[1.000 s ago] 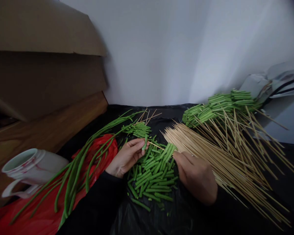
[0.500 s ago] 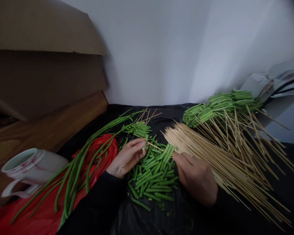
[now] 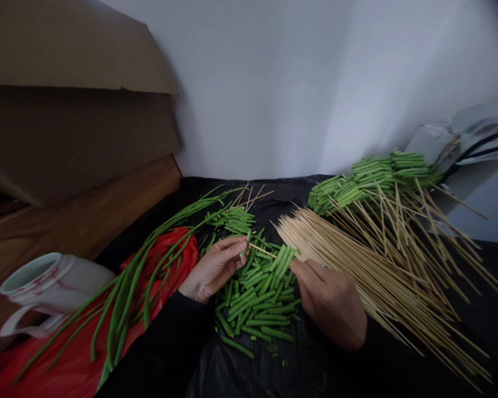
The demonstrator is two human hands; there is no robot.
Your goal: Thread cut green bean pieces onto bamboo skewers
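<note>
Between thumb and fingers, my left hand [image 3: 218, 265] pinches a short green bean piece [image 3: 247, 243] at the tip of a thin bamboo skewer [image 3: 263, 251]. My right hand [image 3: 330, 296] is closed on the skewer's other end, where several bean pieces [image 3: 284, 262] sit side by side near my fingers. Under both hands lies a loose pile of cut green bean pieces [image 3: 257, 309] on black plastic sheeting [image 3: 232, 370]. Beyond the left hand, more skewered bean pieces [image 3: 234, 220] lie with bare skewer ends pointing away.
Loose bamboo skewers [image 3: 369, 260] spread at the right, below a stack of filled bean skewers [image 3: 369, 177] by the wall. Long uncut beans [image 3: 126, 298] rest over a red plastic bag [image 3: 66, 362] at left. A white pitcher [image 3: 62, 282] and cardboard box [image 3: 78, 99] stand there too.
Both hands keep nearly the same pose on the skewer and bean piece. The whole view has shifted very slightly.
</note>
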